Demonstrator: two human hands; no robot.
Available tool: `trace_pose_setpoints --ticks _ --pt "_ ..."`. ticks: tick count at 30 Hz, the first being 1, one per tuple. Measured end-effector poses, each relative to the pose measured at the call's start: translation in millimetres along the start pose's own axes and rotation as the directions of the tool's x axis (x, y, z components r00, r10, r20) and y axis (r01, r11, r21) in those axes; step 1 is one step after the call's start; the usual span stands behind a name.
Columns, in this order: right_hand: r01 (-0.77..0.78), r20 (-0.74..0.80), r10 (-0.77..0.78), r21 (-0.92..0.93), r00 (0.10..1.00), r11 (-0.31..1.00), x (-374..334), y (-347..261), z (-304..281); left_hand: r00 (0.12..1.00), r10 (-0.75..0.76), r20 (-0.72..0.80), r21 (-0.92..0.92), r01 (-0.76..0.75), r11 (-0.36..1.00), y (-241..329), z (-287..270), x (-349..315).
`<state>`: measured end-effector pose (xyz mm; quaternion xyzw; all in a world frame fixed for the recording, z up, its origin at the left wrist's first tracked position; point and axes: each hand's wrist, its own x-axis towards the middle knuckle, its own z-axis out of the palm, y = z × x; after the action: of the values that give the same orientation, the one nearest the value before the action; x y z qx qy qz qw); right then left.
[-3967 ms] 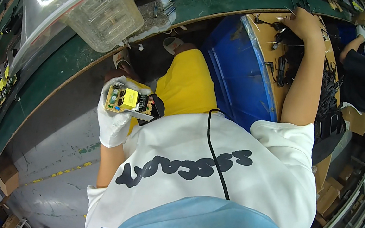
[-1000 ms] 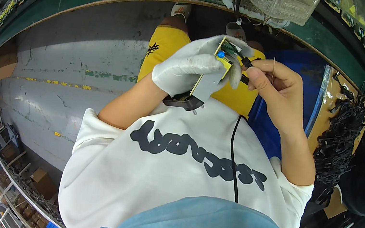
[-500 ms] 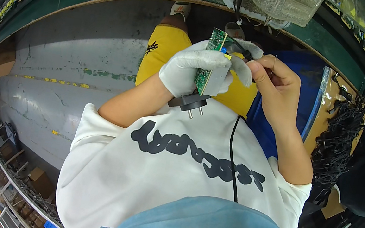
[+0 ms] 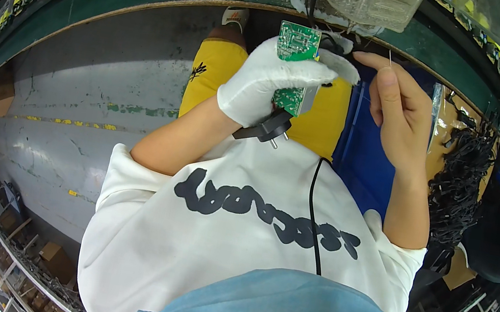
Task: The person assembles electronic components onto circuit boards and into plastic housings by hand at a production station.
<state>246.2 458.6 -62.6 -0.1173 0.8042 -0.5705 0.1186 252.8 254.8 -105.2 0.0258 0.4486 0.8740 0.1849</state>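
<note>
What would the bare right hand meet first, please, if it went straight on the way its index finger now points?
The right hand would probably meet the fingertips of the left hand in its white fabric glove, which holds the green rectangular circuit board, though depth is unclear.

A row of big dark letters (image 4: 267, 212) goes across the chest of the white shirt (image 4: 241, 241), at the centre of the frame, slightly sloping to the right. On the yellow shorts (image 4: 208, 92), left of the upper centre, there is a small black script-like mark (image 4: 198, 71), too small to be read. The light shoe (image 4: 235, 18) at upper centre carries a little reddish mark, also not readable.
</note>
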Motion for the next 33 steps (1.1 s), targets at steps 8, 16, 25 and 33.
trace_pose_setpoints --ticks 8,16,25,33 --pt "0.287 -0.175 -0.295 -0.07 0.939 0.955 2.1 -1.8 -3.1 1.0 0.02 -0.02 0.171 -0.017 0.985 -0.5 12.0 9.2" --pt "0.264 -0.176 -0.303 -0.212 0.937 0.941 5.1 -10.5 4.4 0.996 0.039 -0.078 0.14 -0.028 0.99 -0.6 15.4 8.7" --pt "0.281 -0.192 -0.309 -0.16 0.932 0.946 12.0 -11.3 10.5 0.994 0.049 -0.102 0.179 -0.03 0.983 -1.2 15.1 9.9" --pt "0.342 -0.219 -0.361 -0.117 0.907 0.932 21.6 -4.6 13.4 0.989 0.104 -0.109 0.24 -0.075 0.968 -1.4 16.0 10.7"
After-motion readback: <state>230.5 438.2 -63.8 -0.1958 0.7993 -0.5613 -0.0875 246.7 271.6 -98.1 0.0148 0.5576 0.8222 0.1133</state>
